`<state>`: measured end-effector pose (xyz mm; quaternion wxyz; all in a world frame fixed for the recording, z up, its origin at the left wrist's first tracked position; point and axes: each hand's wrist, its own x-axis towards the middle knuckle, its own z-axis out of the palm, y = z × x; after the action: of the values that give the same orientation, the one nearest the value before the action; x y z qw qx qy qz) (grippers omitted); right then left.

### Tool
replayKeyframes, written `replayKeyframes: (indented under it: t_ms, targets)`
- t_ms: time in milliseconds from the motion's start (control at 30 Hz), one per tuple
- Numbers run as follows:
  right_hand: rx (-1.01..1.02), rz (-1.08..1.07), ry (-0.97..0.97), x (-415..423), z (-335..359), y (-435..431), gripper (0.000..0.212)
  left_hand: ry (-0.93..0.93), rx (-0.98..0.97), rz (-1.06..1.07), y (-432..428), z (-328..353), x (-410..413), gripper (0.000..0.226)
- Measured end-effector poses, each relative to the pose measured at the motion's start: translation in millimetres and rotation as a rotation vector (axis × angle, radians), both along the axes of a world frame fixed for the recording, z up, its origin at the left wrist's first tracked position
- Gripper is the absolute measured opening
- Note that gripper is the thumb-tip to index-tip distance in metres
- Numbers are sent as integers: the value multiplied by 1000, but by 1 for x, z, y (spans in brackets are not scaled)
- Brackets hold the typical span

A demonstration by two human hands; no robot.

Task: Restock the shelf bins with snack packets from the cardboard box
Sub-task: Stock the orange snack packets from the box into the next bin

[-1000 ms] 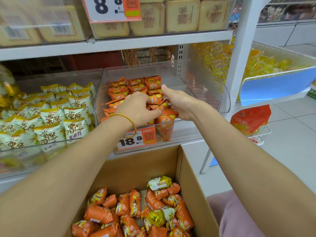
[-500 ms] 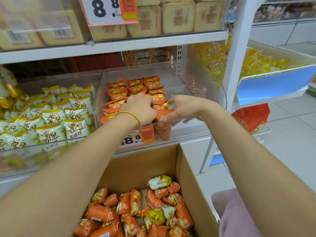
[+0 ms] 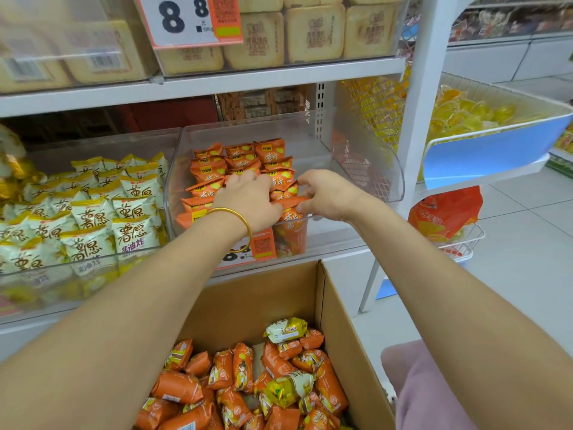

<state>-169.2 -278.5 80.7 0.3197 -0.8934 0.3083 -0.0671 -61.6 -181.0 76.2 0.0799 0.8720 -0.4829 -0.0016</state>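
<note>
In bin (image 3: 367,158): left hand (image 3: 251,200), right hand (image 3: 328,197) curled, gripping orange packets (image 3: 269,152).

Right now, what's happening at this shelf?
A person is restocking the clear bin with orange packets. Both hands are inside it: the left hand rests on the rows, grip unclear; the right hand pinches a front packet. The cardboard box below holds many more.

The left grip (image 3: 248,200) rests on orange packets (image 3: 207,169) in the clear bin (image 3: 366,169) on the shelf (image 3: 335,248); the right grip (image 3: 325,197) pinches the front packet (image 3: 291,218) at the bin's front edge, above the cardboard box (image 3: 341,321).
</note>
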Motion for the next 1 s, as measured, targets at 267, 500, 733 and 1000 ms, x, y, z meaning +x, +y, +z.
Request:
replayKeyframes:
  t_ms: [267, 500, 733, 1000]
  targets:
    - [-368, -89, -184, -30, 12, 26, 46, -102, -456, -189, 53, 5, -16, 34]
    - [-61, 128, -280, -68, -9, 92, 24, 11, -248, -390, 183, -59, -53, 31]
    - [-213, 359, 430, -31, -147, 104, 26, 131, 178, -342, 205, -124, -37, 35]
    - [61, 84, 627, -52, -290, 129, 19, -33, 417, -349, 193, -140, -23, 35]
